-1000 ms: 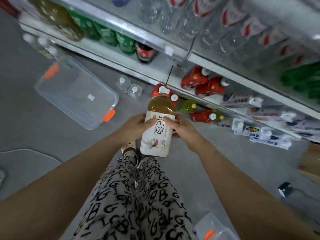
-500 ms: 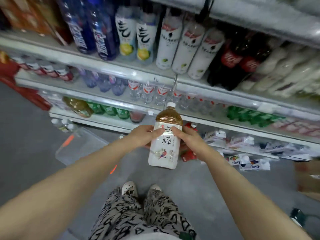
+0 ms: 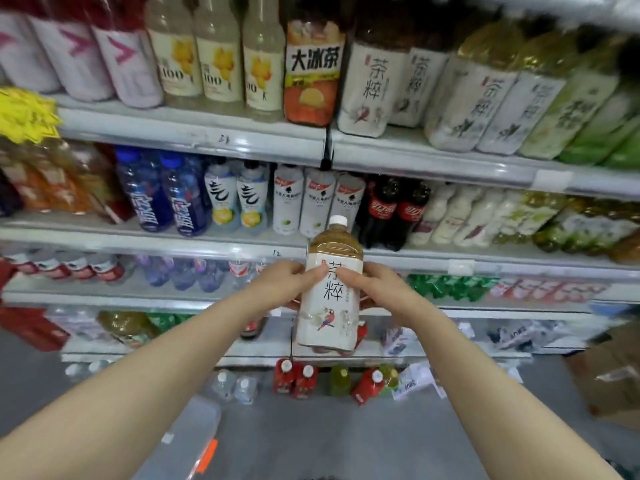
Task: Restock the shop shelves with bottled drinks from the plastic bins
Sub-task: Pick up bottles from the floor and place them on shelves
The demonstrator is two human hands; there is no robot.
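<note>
Clear plastic bin (image 3: 187, 441) is sitting on the grey floor at lower left, translucent with a rounded corner and an orange latch (image 3: 206, 455) on its rim. The bare left arm is reaching forward. The left hand (image 3: 287, 284) is curling round the left side of the tea bottle (image 3: 330, 292), thumb pressing on the label front, fingers wrapping behind.

The bottle is large, square-shouldered clear plastic, showing amber liquid under a white round screw cap. Its glossy white sleeve label is carrying black characters and a small red bird print. It is hanging upright in mid-air in front of the middle shelves, touching none of them.

The right hand (image 3: 384, 289) is mirroring the left on the other side, thumb lying on the label front, fingers hooking round the back (a full two-handed clasp, not a fingertip pinch).

Two dark cola bottles (image 3: 394, 213) with red labels are standing on the shelf just behind the cap. Matching tea bottles (image 3: 367, 88) are standing on the top shelf, right of centre. A brown cardboard box (image 3: 609, 379) is sitting at far right, blurred.
</note>
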